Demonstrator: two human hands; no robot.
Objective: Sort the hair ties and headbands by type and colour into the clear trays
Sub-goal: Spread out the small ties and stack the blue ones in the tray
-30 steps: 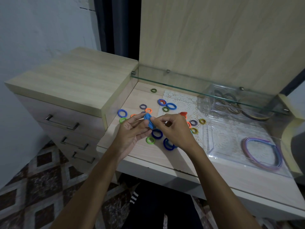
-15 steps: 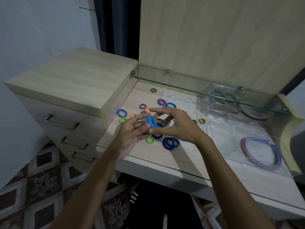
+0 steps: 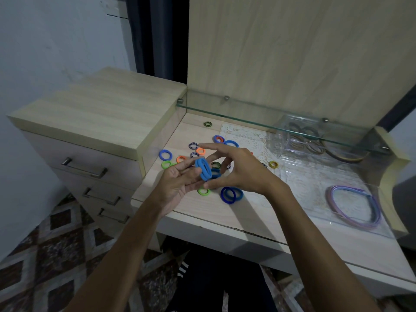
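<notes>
My left hand lies palm up over the desk and holds a small stack of light blue hair ties upright between its thumb and fingers. My right hand hovers just to their right with spread fingers, its thumb touching the stack's lower edge. Several loose hair ties lie beneath and around the hands: a dark blue pair, a green one, orange ones, a blue one and a yellow one. A clear tray at the right holds purple headbands.
A second clear tray with brown and dark bands sits at the back under a glass shelf. A raised drawer unit borders the desk on the left. A white lace mat lies under the trays.
My right hand has let go of the blue ties and spread its fingers. The stack now stands upright on my left fingers, slightly higher and farther back.
</notes>
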